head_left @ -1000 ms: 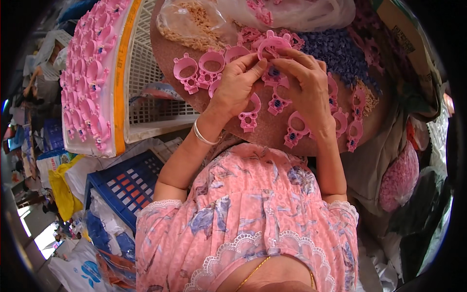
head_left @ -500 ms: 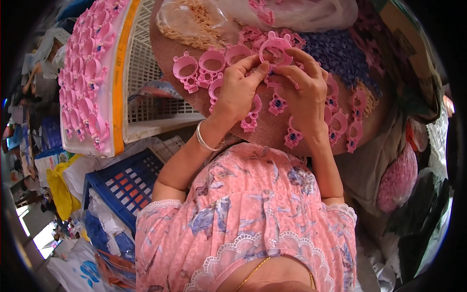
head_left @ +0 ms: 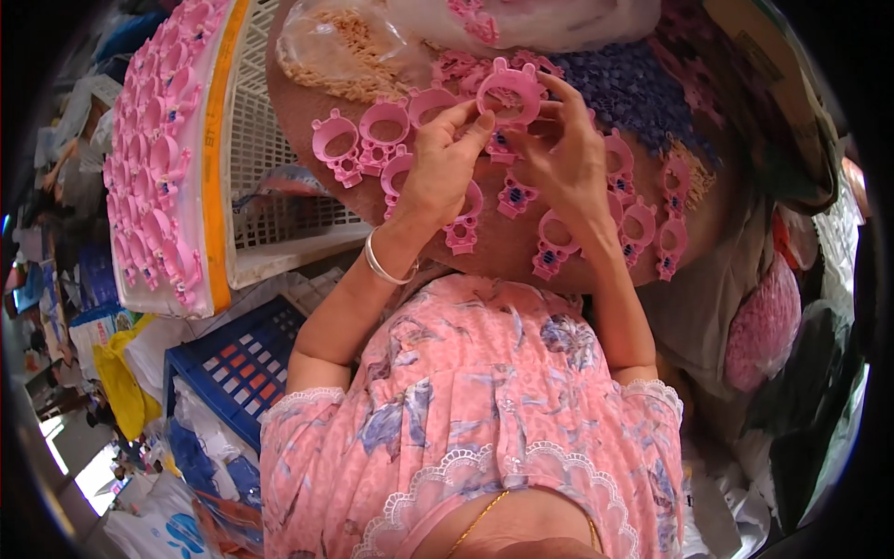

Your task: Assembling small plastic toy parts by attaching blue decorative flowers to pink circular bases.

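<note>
Head: pink ring frame point(head_left: 506, 77) pinched at fingertips of left hand point(head_left: 441, 173)

Held pink frame point(head_left: 512, 74) presents smooth, semi-gloss plastic; tabletop point(head_left: 503, 250), matt, rough-looking; far-left bag point(head_left: 318, 34), clear, shiny film; left blue crate point(head_left: 283, 322), plastic; bangle point(head_left: 374, 262), polished metal.

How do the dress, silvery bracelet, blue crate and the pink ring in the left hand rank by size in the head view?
Largest to smallest, as they look:
1. Dress
2. Blue crate
3. Pink ring
4. Bracelet, slimmer and partly hidden
</note>
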A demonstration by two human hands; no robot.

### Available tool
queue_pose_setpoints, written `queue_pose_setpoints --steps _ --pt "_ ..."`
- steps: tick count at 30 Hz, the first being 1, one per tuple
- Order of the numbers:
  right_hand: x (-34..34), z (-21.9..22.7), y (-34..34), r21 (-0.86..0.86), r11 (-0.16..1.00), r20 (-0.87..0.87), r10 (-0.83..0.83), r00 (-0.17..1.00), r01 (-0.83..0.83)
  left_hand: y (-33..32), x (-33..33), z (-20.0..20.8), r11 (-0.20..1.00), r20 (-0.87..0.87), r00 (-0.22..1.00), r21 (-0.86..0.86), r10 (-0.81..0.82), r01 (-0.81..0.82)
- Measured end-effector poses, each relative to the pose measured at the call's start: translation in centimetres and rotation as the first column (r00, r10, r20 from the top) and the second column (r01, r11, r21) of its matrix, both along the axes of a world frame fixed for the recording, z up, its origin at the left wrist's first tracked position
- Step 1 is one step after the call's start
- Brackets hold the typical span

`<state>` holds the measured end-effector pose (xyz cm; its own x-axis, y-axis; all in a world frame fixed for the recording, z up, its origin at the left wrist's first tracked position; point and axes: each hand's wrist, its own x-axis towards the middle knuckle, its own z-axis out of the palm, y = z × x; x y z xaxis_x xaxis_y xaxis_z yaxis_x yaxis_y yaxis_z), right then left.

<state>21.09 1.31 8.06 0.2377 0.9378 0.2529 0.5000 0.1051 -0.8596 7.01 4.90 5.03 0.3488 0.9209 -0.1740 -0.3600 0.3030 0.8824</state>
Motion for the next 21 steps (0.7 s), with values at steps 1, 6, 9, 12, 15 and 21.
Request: queue_pose_setpoints --steps 1,6,9,12,15,21 --pt "-0.1 0.2 0.1 -0.084 0.996 -0.076 -0.007 0.997 0.001 0.0 0.4 -0.3 0.997 -0.07 0.997 0.064 0.038 -0.034" --pt "0.4 -1.9 2.1 -0.056 0.998 -0.037 0.034 0.999 -0.036 2.6 -0.1 -1.5 0.886 -0.653 0.724 0.445 0.221 0.132" --pt "1.9 -1.7 2.6 -0.128 0.991 0.215 0.066 0.974 -0.039 4.1 0.9 -1.8 0.811 -0.754 0.561 0.538 0.341 0.229" --pt "6.5 -2.3 3.6 -0.032 0.98 0.529 -0.15 0.836 0.196 4.4 1.6 -1.3 0.773 -0.772 0.481 0.578 0.415 0.26" --pt "11.2 -2.2 3.1 -0.092 0.957 0.731 -0.122 0.672 0.274 4.6 2.3 -2.1 0.717 -0.785 0.387 0.609 0.483 0.339" --pt "12.8 -3.3 3.7 -0.272 0.89 0.807 0.004 0.591 0.365 3.7 2.9 -2.8 0.662 -0.797 0.255 0.599 0.548 0.45"
